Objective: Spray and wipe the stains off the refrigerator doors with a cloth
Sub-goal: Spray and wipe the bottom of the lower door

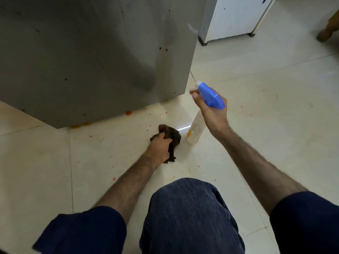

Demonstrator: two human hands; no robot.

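The right hand (211,114) is wrapped around the neck of the spray bottle (197,125), forefinger out toward the trigger under the blue head (211,97). The left hand (160,147) is fisted around a bunched dark brown cloth (171,142), held low, at or just above the floor tiles (266,107) — contact is hard to confirm.

The bottle's long axis runs tilted, base down toward the person and near the cloth, head up and away; its white nozzle points up-left at the lower right corner of the grey refrigerator door (91,61).

Risks, as I judge them: the nozzle sits close to the door's edge, so a squeeze may send mist past it onto the glossy, orange-spattered floor — slippery for someone crouching. The dark specks on the door sit well left of the aim and could go unsprayed.
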